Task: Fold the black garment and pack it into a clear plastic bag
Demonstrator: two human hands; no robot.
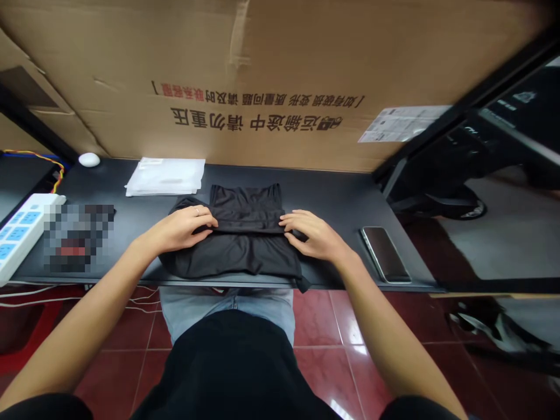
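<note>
Black cloth [245,256] is partly covered by left hand [188,226] and right hand [310,234], its inner layers hidden in the fold, so layer count unreadable. Item at the left of the desk [332,198] is pixelated, can't ID; print on the shipping label [405,123] and white packets [166,177] is too small to read. Power strip [26,233] and red stool [32,338] run off the left edge, carton [280,52] off the top, black shirt [236,367] off the bottom; dark clutter at far right is blurred.
</note>
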